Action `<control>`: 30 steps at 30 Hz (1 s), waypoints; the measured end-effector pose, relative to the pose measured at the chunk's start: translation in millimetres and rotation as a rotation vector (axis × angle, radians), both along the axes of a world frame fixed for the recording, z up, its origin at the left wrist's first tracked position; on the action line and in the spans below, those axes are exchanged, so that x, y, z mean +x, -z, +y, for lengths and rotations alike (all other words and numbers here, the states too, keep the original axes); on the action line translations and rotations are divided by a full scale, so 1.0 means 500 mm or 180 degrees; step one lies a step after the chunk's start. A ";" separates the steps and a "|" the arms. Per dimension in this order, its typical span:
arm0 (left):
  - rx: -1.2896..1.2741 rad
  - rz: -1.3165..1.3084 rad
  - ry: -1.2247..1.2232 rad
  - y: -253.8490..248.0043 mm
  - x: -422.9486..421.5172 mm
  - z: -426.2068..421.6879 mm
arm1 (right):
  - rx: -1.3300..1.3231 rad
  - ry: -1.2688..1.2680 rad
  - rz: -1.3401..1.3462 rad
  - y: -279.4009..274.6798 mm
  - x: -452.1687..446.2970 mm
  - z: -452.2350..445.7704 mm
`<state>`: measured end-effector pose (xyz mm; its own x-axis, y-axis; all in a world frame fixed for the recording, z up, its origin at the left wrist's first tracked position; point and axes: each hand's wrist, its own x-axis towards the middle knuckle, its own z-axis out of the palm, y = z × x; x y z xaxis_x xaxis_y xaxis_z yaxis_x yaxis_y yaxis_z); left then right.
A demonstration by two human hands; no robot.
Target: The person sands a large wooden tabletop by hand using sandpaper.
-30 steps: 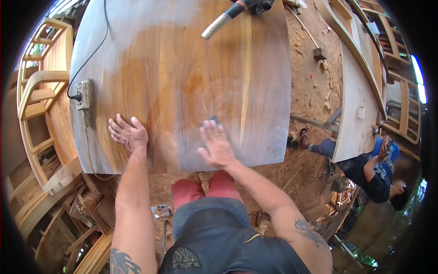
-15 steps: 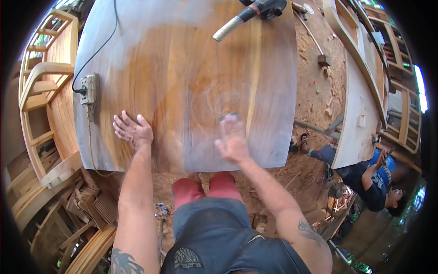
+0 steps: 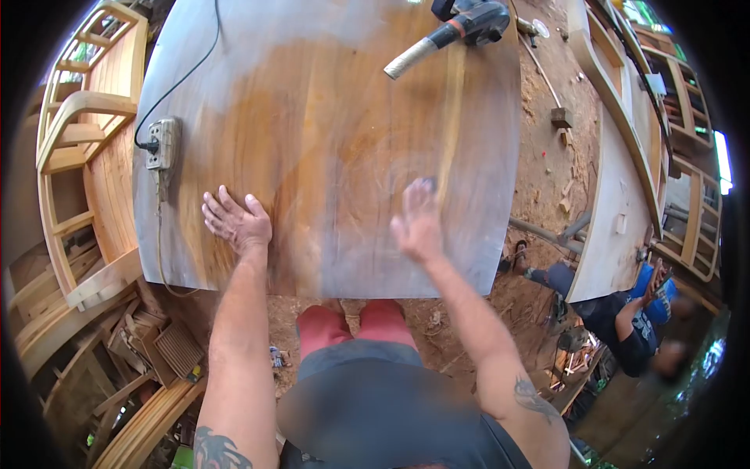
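Note:
A wide wooden tabletop (image 3: 289, 141) lies before me, brown in the middle with a pale, whitish film towards its edges. My left hand (image 3: 241, 223) rests flat on its near left part, fingers spread, holding nothing. Smeared by motion, my right hand (image 3: 419, 223) presses on the near right part. A small dark pad (image 3: 429, 183) shows at its fingertips; the rest is hidden under the hand, so I cannot make out its exact kind. Faint curved marks show on the wood around that hand.
A power outlet box (image 3: 163, 144) with a plugged-in cord sits on the tabletop's left side. At the far right lies a blower (image 3: 469, 27). Wooden bench frames (image 3: 86, 141) stand left. A pale board (image 3: 617, 211) and a seated person (image 3: 625, 320) are to the right.
My right hand has slid slightly to the right and up over the wood with the dark pad. My left hand keeps its place on the tabletop. The whole view has shifted a little.

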<state>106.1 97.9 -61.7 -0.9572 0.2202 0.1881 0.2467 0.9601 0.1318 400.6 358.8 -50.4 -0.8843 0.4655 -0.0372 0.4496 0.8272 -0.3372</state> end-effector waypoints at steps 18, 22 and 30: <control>-0.0015 0.0048 0.0039 0.003 -0.001 -0.003 | 0.0301 0.0741 0.0390 0.038 -0.284 0.222; 0.0012 0.0047 0.0010 0.005 -0.001 -0.001 | -0.0294 -0.0435 0.0194 -0.053 -0.310 0.032; 0.0060 0.0031 0.0054 0.000 -0.001 -0.003 | 0.0655 0.0779 0.0218 0.047 -0.236 0.318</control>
